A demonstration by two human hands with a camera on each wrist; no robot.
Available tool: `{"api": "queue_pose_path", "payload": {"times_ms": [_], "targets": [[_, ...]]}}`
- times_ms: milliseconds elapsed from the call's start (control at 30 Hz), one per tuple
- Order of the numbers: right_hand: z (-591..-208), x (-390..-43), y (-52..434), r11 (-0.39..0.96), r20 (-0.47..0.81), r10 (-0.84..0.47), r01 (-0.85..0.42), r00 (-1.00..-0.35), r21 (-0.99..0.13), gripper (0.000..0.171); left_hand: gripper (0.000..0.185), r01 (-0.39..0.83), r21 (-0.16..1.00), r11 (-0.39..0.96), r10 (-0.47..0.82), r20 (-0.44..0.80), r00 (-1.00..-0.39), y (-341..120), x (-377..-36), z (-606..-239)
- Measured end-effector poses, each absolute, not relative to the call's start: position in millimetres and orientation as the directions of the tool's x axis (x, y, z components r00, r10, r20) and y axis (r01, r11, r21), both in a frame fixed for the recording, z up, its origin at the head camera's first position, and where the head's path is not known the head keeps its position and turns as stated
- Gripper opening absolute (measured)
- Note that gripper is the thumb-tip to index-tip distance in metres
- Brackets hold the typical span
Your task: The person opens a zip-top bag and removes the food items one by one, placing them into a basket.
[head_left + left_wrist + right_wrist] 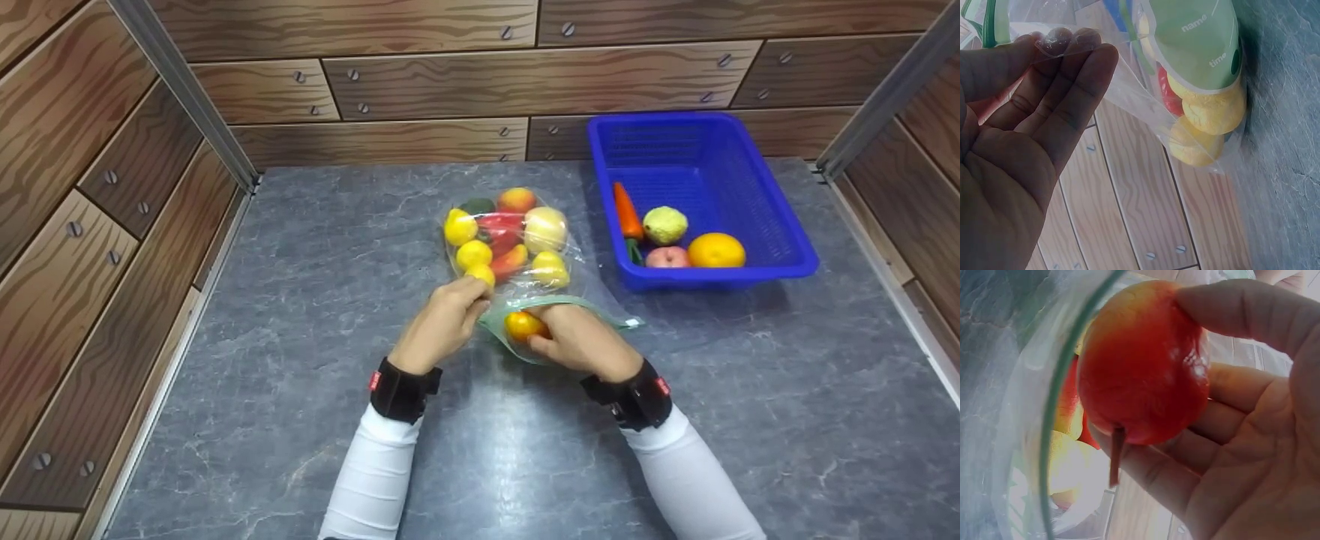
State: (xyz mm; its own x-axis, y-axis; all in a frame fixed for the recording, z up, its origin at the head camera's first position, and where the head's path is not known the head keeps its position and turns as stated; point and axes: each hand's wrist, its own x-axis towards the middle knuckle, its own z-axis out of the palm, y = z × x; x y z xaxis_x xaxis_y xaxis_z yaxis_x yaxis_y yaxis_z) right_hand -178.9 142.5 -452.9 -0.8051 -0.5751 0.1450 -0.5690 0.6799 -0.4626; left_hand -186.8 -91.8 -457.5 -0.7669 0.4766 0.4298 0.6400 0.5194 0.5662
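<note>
A clear zip bag [525, 289] with a green-edged mouth lies on the table, full of fruit and vegetables, among them yellow lemons [474, 256], a red pepper [501, 225] and a pale round fruit [545, 229]. My left hand [442, 319] pinches the bag's plastic near the left end of the mouth; the left wrist view shows the film between thumb and fingertips. At the bag's opening, my right hand [589, 337] grips a red-and-yellow fruit with a brown stem [1143, 363], thumb on one side and fingers around the other. The green rim [1053, 416] passes beside this fruit.
A blue plastic basket [784, 217] stands at the back right. It holds a carrot [627, 210], a yellow-green bumpy fruit [666, 225], a pink fruit [667, 258] and an orange [717, 250]. Wood-patterned walls [420, 90] enclose the grey marbled table [300, 300] at back and sides.
</note>
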Motion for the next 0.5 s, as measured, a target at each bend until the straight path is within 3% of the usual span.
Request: {"api": "queue_pose_path", "payload": {"times_ms": [500], "targets": [[-438,-170,147,0.639,0.205,-0.641,-0.662,-0.740,-0.391,0.023,0.005,0.655,0.560,0.508,0.483,0.444,-0.754,-91,-188,-460]]}}
